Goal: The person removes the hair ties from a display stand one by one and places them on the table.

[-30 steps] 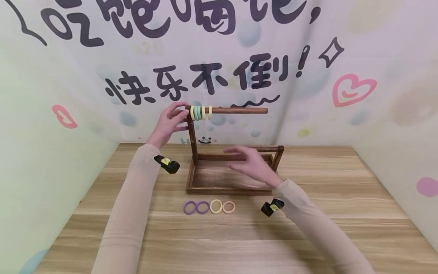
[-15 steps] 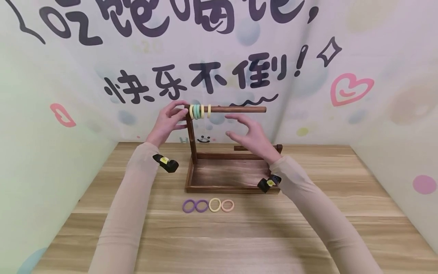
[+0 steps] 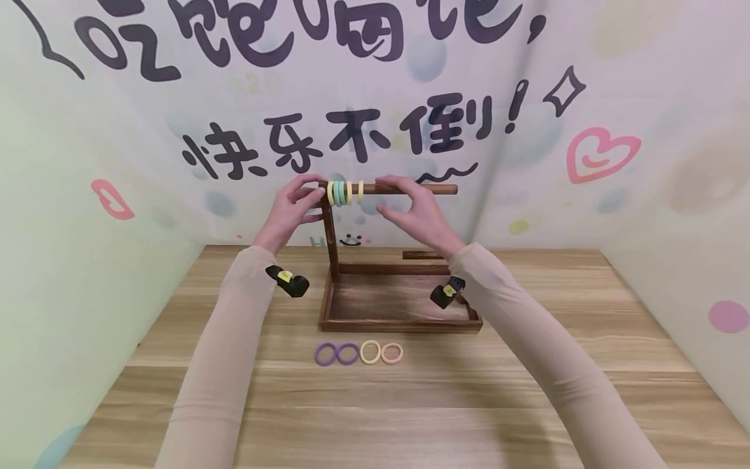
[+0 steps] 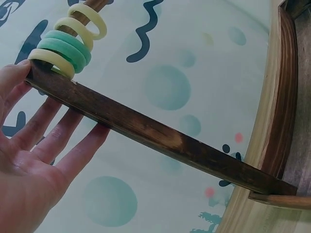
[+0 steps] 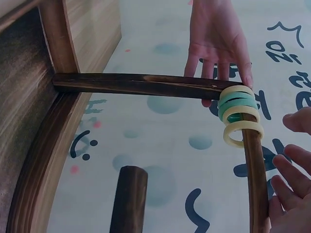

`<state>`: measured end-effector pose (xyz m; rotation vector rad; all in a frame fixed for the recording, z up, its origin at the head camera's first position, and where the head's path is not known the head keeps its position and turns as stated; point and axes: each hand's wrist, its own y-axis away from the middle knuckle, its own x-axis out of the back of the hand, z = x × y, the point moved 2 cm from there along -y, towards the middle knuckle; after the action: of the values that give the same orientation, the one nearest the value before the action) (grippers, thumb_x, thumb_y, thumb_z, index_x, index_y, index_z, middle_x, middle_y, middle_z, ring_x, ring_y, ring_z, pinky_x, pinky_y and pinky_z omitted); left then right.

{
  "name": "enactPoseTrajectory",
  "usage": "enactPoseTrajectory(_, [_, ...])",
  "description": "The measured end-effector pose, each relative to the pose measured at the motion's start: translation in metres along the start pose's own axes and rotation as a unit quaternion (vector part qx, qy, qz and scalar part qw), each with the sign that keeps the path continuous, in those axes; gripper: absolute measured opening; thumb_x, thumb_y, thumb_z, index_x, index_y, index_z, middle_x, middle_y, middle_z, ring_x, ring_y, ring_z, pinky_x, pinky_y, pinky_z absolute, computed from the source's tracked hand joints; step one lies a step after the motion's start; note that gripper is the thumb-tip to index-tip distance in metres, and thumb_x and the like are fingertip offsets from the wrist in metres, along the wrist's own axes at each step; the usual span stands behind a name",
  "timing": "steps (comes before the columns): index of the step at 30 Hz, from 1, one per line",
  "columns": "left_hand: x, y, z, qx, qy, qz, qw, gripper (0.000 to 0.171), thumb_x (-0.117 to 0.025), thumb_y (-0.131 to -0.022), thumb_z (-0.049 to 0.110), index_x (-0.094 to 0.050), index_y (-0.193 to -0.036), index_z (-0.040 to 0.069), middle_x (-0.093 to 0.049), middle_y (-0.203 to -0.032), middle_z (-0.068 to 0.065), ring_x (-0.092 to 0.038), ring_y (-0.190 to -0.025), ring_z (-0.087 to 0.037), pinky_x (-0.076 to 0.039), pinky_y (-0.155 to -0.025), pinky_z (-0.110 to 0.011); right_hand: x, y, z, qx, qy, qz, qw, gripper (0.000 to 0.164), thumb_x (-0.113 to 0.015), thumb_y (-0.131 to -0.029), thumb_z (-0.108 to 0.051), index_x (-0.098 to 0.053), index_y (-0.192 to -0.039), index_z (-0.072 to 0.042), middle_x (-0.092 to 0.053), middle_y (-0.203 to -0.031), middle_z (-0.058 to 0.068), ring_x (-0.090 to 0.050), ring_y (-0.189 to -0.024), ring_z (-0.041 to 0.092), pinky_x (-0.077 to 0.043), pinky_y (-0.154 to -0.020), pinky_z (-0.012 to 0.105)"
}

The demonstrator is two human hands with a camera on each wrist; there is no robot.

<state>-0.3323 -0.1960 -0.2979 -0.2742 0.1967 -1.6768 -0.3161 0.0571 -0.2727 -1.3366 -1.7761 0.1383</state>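
My left hand (image 3: pixel 291 207) holds the upper end of the dark wooden post (image 4: pixel 146 131) of a rack, thumb near the top and fingers behind. From this post a wooden rod (image 3: pixel 439 189) runs to the right, carrying several hair ties. Nearest the post is a yellow hair tie (image 4: pixel 53 59), followed by turquoise hair ties (image 4: pixel 60 51) and two more yellow ones. The outermost yellow hair tie (image 5: pixel 256 129) sits slightly apart. Right of it, my right hand (image 3: pixel 418 212) is beside the rod, thumb and fingers spread with nothing between them.
The rack's wooden tray (image 3: pixel 398 324) stands on the table (image 3: pixel 375 417) near the back wall. A shorter, lower rod (image 3: pixel 418 255) is partly hidden by the right arm. Before the tray lie two purple hair ties (image 3: pixel 317 357), a yellow one (image 3: pixel 361 352) and a pink one (image 3: pixel 383 355).
My right hand has risen from over the tray, then moved left to the upper rod. The left hand stays on the post, and the hair ties keep their places.
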Motion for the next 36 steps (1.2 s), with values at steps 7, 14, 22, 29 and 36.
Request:
enactPoseTrajectory(7, [-0.002,0.000,0.000,0.006,0.004,-0.006,1.0000,0.021,-0.059,-0.098,0.019,-0.059,-0.118,0.017,-0.054,-0.119,-0.028,-0.063,-0.096,-0.025,-0.055,-0.085,-0.044,-0.003,-0.010,-0.001,-0.018,0.003,-0.009,1.000,0.046,-0.069,-0.091,-0.019,-0.056,-0.134,-0.010,-0.054,-0.137,0.003,-0.044,-0.129,0.013,-0.034,-0.107,0.029])
enactPoseTrajectory(14, [-0.003,-0.001,-0.002,0.008,0.003,-0.007,0.9999,0.022,-0.059,-0.098,0.019,-0.059,-0.120,0.017,-0.057,-0.115,-0.021,-0.063,-0.096,-0.027,-0.055,-0.084,-0.044,-0.009,-0.021,0.000,-0.010,-0.006,-0.014,1.000,0.045,-0.068,-0.091,-0.015,-0.056,-0.132,-0.004,-0.056,-0.134,0.007,-0.045,-0.128,0.016,-0.033,-0.107,0.028])
enactPoseTrajectory(22, [-0.003,-0.002,-0.004,0.006,0.012,-0.005,0.9999,0.021,-0.059,-0.098,0.019,-0.059,-0.118,0.018,-0.059,-0.111,-0.017,-0.064,-0.094,-0.027,-0.055,-0.083,-0.044,-0.018,-0.025,0.002,-0.005,0.005,-0.005,1.000,0.042,-0.068,-0.090,-0.010,-0.058,-0.129,-0.001,-0.059,-0.130,0.011,-0.050,-0.123,0.022,-0.036,-0.105,0.030])
enactPoseTrajectory(29, [0.000,-0.002,-0.004,0.011,0.006,-0.001,0.9999,0.021,-0.060,-0.098,0.019,-0.059,-0.118,0.019,-0.057,-0.115,-0.021,-0.063,-0.097,-0.027,-0.055,-0.084,-0.045,-0.025,-0.027,0.004,0.005,0.072,0.008,0.997,0.041,-0.068,-0.090,-0.013,-0.059,-0.129,-0.003,-0.060,-0.129,0.009,-0.050,-0.123,0.024,-0.027,-0.110,0.034])
enactPoseTrajectory(36, [0.000,-0.001,-0.002,0.009,0.002,-0.004,1.0000,0.022,-0.059,-0.098,0.021,-0.059,-0.120,0.018,-0.054,-0.121,-0.029,-0.063,-0.097,-0.027,-0.054,-0.086,-0.047,-0.029,-0.027,0.003,0.010,0.102,0.018,0.995,0.043,-0.069,-0.090,-0.016,-0.059,-0.130,-0.006,-0.059,-0.130,0.007,-0.045,-0.128,0.022,-0.019,-0.112,0.036])
